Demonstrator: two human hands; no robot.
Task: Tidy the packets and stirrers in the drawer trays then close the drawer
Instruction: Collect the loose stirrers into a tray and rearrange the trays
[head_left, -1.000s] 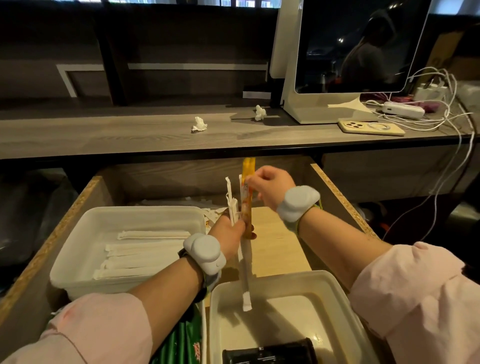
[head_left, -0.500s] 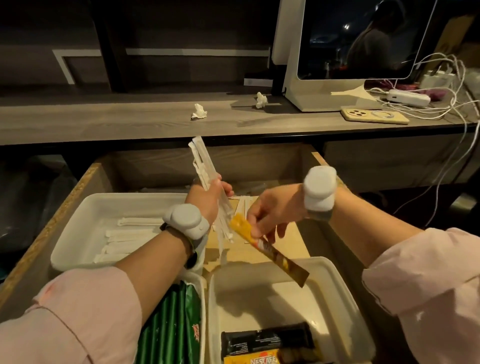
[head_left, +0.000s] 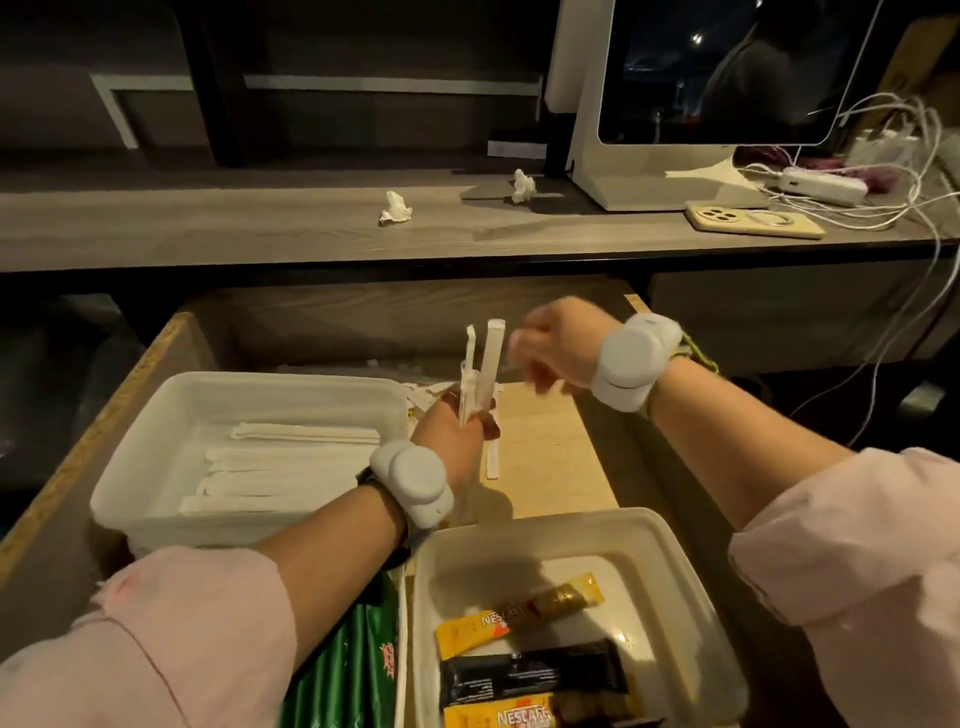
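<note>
Head view: left hand (head_left: 457, 441) grips wrapped stirrers (head_left: 491, 364) upright over the drawer (head_left: 104, 395); right hand (head_left: 550, 345) beside them, blurred, grasp unclear. Sorting step; next, I think, lay them in the far-left tray (head_left: 270, 379).

The brand word "NESCAFÉ" is being shown in white capitals on the yellow end of a yellow-and-brown stick packet (head_left: 519, 616) lying in the near right tray (head_left: 675, 561). The same word is being displayed on a second yellow packet (head_left: 498, 716) at the bottom edge of the view. Fine pale print is being carried on the black packet (head_left: 530, 675) between them, too small to be read. A red-and-white logo is being shown on the green packets (head_left: 353, 670), too blurred to be read.
</note>
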